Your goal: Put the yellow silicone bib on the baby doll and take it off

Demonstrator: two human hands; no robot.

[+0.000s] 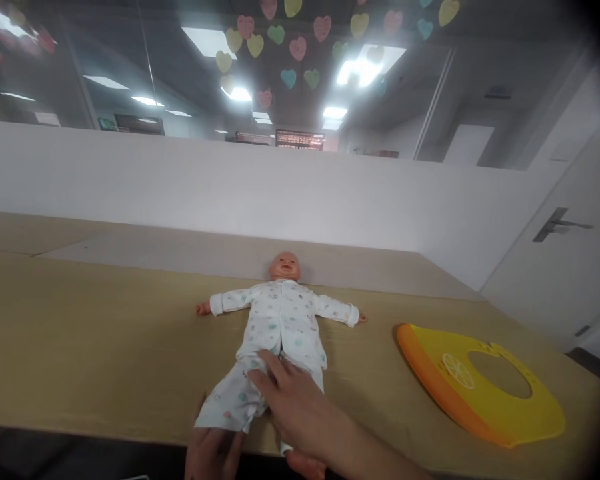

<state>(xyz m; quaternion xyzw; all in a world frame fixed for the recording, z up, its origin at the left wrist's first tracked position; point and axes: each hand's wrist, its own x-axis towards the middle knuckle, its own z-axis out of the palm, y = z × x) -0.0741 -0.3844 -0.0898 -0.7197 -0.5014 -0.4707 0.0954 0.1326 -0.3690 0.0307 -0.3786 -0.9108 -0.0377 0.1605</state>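
A baby doll (285, 267) lies on its back with its arms spread. It wears a white patterned top (280, 319) and matching trousers (230, 399). At the bottom edge, my left hand (213, 453) is closed around the hem of the trouser leg on the left; its fingertips are partly hidden by the cloth. My right hand (300, 403) reaches in from the lower right, with thumb and forefinger closed on the trousers near the crotch. Below my right wrist shows a bare doll's foot (306, 465).
A yellow bib (460, 347) with an orange catch pocket lies on the right of the tan tabletop (105, 347). Behind rises a white wall (205, 183) with windows and heart-shaped stickers. A door handle (555, 225) is at the right. The table's front edge runs just below the doll.
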